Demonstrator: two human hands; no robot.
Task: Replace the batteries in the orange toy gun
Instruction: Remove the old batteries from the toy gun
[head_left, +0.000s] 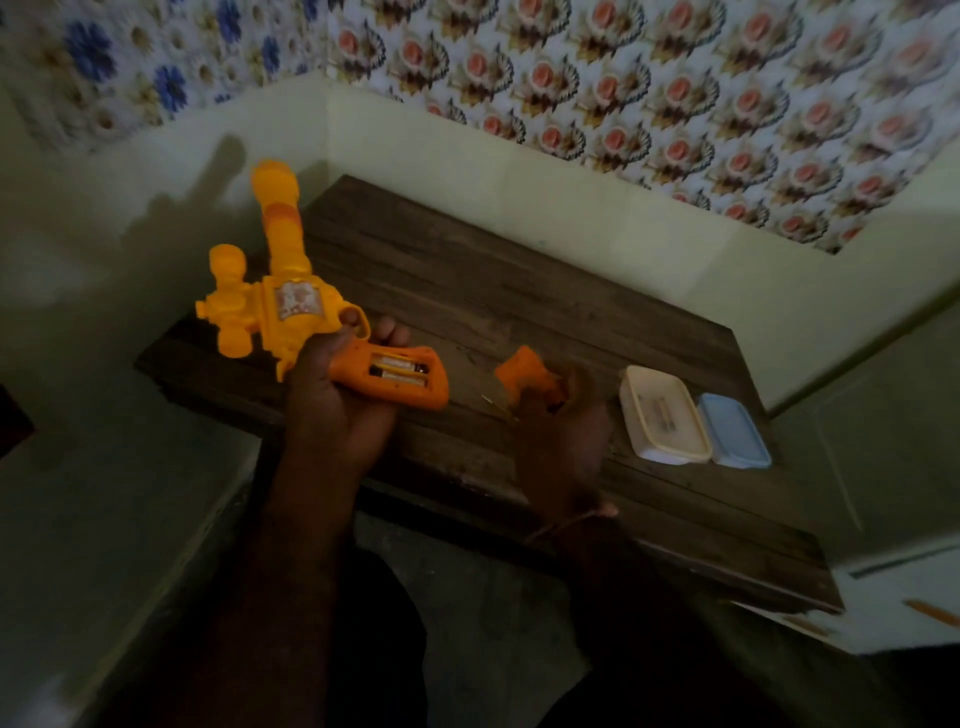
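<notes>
- The left hand (332, 395) is gripping the orange toy gun (291, 306) around the upper handle, fingers curled under it and the thumb over the top, holding it above the left end of the wooden table (519, 291).
- The gun's barrel is pointing up and away from the person; the handle is running down and to the right, toward the other hand.
- The battery compartment (397, 371) is lying open and facing the camera, with batteries (400, 368) sitting inside lengthwise along the handle.
- The right hand (563, 415) is pinching an orange piece, probably the compartment cover (524, 374), though the dim, blurred view is making this uncertain.
- The right hand is hovering just beside the open handle end, so it is the nearer free reach to the batteries.
- A cream container (665, 415) and a blue container (737, 431) are sitting side by side on the table, to the right of that hand.
</notes>
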